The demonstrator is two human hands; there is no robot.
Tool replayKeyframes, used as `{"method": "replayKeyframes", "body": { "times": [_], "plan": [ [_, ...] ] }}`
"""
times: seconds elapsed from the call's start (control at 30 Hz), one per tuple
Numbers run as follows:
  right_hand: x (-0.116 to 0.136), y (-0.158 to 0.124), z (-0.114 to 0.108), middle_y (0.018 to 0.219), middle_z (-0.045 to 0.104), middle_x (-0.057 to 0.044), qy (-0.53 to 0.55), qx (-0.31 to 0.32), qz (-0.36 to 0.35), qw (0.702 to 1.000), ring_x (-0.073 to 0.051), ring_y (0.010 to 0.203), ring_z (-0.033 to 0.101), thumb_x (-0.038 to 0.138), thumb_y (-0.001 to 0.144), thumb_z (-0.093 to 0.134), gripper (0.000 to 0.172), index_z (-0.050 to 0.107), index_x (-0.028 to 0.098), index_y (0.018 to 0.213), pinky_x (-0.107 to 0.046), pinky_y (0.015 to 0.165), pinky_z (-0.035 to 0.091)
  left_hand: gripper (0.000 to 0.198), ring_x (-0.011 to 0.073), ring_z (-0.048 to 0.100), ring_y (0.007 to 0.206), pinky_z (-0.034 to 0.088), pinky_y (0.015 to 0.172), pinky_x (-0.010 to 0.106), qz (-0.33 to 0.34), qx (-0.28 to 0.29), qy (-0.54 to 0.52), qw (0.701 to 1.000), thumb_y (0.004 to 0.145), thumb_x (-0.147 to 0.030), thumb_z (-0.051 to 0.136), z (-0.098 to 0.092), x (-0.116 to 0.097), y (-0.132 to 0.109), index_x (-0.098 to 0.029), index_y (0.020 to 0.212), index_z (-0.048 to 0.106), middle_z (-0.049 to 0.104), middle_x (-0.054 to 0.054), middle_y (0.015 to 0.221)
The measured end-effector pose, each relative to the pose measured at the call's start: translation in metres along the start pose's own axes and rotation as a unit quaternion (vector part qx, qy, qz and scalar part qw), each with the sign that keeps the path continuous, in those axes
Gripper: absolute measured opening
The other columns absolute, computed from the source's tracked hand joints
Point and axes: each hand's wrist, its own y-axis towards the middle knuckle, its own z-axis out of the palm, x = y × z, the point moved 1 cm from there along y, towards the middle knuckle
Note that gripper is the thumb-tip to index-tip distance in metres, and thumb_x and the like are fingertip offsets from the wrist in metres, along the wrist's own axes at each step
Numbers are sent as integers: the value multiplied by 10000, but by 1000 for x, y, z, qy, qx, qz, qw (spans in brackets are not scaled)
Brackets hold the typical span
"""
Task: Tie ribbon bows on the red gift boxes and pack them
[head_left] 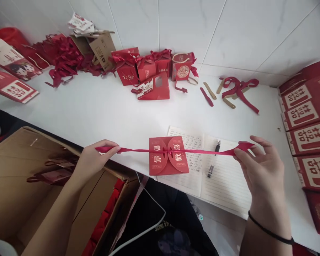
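Here: red box (168,155), gold characters, ribbon (202,152) threaded taut across.

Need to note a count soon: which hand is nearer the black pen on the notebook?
Right. The right hand pinches the ribbon just right of the pen; the left hand holds the other end far left, beyond the red box.

an open lined notebook (224,181) lies at the near edge of the white table (96,106), a dark pen (210,171) on its fold. at the far middle stand tied red gift boxes (149,69), one tipped over. a heap of red ribbons (64,57) lies far left beside a brown carton (102,46). loose ribbon and card strips (238,89) lie far right. flat red box blanks (308,137) are stacked along the right. a large cardboard box (21,192) stands open near left.
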Motion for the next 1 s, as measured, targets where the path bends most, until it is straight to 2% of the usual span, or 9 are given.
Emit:
{"method": "replayKeyframes", "body": {
  "times": [0.1, 0.17, 0.27, 0.37, 0.5, 0.6, 0.73, 0.87, 1.0],
  "plan": [
    [9, 0, 0, 1112, 552, -86, -228, 9, -74, 971, -261, 924, 570, 422, 625, 740, 443, 600, 227, 998, -446, 739, 488, 323, 219, 600, 988, 466, 869, 296, 41, -36, 51, 997, 742, -445, 600, 0, -9, 1, -233, 982, 641, 662, 20, 1085],
    [18, -2, 9, 1159, 538, -89, -265, 66, -144, 951, -277, 1010, 554, 469, 736, 661, 345, 617, 234, 984, -457, 794, 483, 372, 229, 565, 1063, 443, 916, 316, 78, -26, 49, 995, 779, -474, 551, 2, -21, 0, -238, 1061, 601, 616, 26, 1177],
    [29, -8, 36, 1118, 577, -77, -206, 245, -201, 926, -248, 1036, 556, 479, 859, 538, 282, 603, 239, 992, -392, 813, 488, 397, 233, 558, 1059, 460, 873, 315, 106, 119, 18, 987, 813, -533, 479, 8, -39, -1, -237, 1051, 594, 623, 29, 1135],
    [32, -12, 61, 1040, 611, -64, -183, 376, -173, 892, -216, 974, 574, 492, 887, 502, 304, 577, 229, 1019, -346, 814, 474, 408, 219, 554, 1023, 448, 859, 315, 107, 243, -11, 964, 820, -546, 472, 18, -49, 0, -230, 1053, 583, 614, 27, 1107],
    [25, -11, 77, 799, 604, -33, -151, 470, -59, 868, -157, 736, 560, 540, 889, 471, 365, 555, 190, 826, -270, 650, 447, 314, 157, 543, 833, 425, 760, 268, 95, 309, -82, 943, 840, -499, 483, 30, -48, 4, -201, 869, 577, 608, -6, 896],
    [19, -7, 81, 629, 500, 8, -127, 496, 6, 859, -100, 544, 435, 603, 860, 464, 461, 476, 176, 685, -229, 493, 338, 320, 115, 455, 675, 363, 618, 232, 91, 309, -149, 935, 847, -479, 477, 35, -45, 7, -180, 740, 516, 515, -29, 720],
    [20, -3, 80, 564, 392, 40, -104, 501, 28, 859, -74, 488, 335, 644, 790, 536, 504, 432, 175, 638, -217, 451, 274, 354, 88, 345, 565, 289, 538, 225, 94, 326, -205, 918, 847, -485, 459, 34, -46, 8, -172, 682, 454, 392, -50, 611],
    [30, -2, 77, 579, 400, 39, -101, 515, 34, 850, -76, 487, 328, 659, 710, 617, 506, 490, 170, 716, -209, 414, 263, 296, 91, 389, 583, 314, 541, 222, 106, 329, -192, 919, 812, -468, 523, 29, -51, 4, -172, 794, 531, 456, -39, 660],
    [39, 2, 77, 558, 336, 56, -143, 537, -2, 831, -64, 485, 266, 678, 689, 614, 537, 541, 147, 712, -210, 427, 226, 254, 119, 475, 713, 384, 660, 238, 160, 299, -185, 922, 778, -426, 576, 25, -53, 5, -174, 805, 554, 532, -10, 769]
  ]
}}
